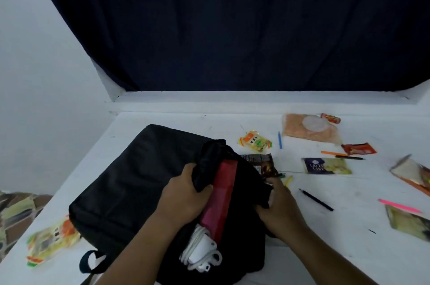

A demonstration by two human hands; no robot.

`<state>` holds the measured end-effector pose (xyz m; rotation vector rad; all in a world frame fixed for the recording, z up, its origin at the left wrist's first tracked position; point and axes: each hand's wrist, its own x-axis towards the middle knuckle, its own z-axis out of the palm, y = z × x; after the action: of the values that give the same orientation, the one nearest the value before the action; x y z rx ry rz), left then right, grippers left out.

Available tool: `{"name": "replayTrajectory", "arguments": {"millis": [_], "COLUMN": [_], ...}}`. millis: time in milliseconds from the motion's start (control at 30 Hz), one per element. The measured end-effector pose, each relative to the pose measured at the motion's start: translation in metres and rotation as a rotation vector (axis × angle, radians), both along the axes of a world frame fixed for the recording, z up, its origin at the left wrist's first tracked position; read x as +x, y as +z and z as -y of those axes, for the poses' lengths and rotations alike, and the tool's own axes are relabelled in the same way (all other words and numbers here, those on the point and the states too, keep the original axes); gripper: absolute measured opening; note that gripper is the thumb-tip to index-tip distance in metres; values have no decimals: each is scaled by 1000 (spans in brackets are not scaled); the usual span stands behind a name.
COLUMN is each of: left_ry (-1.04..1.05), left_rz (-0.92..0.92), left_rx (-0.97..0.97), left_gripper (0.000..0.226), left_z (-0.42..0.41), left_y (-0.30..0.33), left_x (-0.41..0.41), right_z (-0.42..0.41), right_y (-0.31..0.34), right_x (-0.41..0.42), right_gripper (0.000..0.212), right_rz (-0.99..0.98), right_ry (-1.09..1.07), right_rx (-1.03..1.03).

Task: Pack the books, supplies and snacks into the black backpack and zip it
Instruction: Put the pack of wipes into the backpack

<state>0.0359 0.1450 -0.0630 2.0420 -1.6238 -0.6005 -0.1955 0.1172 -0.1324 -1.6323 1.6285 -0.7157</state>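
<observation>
Black backpack lay on the white table, its mouth held apart: left hand gripped one fabric edge, right hand pinched the other. A red book and white charger cable sat inside; snack packets and a black pencil lay nearby.

White table, black backpack, snack packets, pencils, pens
</observation>
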Motion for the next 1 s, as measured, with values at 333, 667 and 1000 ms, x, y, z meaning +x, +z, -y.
{"name": "replayTrajectory", "arguments": {"millis": [333,667,1000], "left_ry": [45,-175,-307], "left_rz": [-327,-35,-202], "left_rx": [12,-46,-107], "left_gripper": [48,65,22], "left_z": [4,11,45], "left_y": [1,9,15], "left_x": [-15,-48,-140], "right_z": [23,3,7], "right_y": [21,19,14], "right_x": [13,-30,-124], "right_gripper": [44,39,31], "right_rz": [24,43,-9], "right_ry": [-83,-23,-91], "right_rx": [-128,-110,-129]}}
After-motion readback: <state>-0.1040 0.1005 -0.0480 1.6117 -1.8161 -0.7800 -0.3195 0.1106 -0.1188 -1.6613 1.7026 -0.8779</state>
